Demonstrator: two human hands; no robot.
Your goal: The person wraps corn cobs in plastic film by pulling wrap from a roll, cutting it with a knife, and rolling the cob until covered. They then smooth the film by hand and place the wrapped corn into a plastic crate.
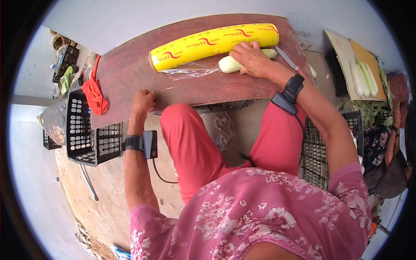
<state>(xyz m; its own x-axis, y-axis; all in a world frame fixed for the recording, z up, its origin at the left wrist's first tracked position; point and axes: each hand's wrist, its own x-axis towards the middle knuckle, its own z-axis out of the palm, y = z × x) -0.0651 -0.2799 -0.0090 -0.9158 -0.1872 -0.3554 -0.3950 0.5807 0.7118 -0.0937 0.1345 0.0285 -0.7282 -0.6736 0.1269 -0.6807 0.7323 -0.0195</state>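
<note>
On the reddish-brown board table lies a pale green ear of corn (pixel 229 64), which looks to be in its husk. My right hand (pixel 253 60) is on top of it, with the fingers curled round its middle. Just beyond is a yellow roll of cling film (pixel 190 50); a loose clear sheet of film (pixel 190 72) spreads from its near side up to the corn. My left hand (pixel 144 100) is closed in a fist by the table's near left edge, with nothing seen in it. A knife (pixel 287 59) lies right of the corn.
A red cloth (pixel 95 96) hangs over the table's left corner, above a black plastic crate (pixel 93 130). Another crate (pixel 314 151) stands by my right leg. More pale ears (pixel 364 78) lie on a board at right, with a person (pixel 383 143) near them.
</note>
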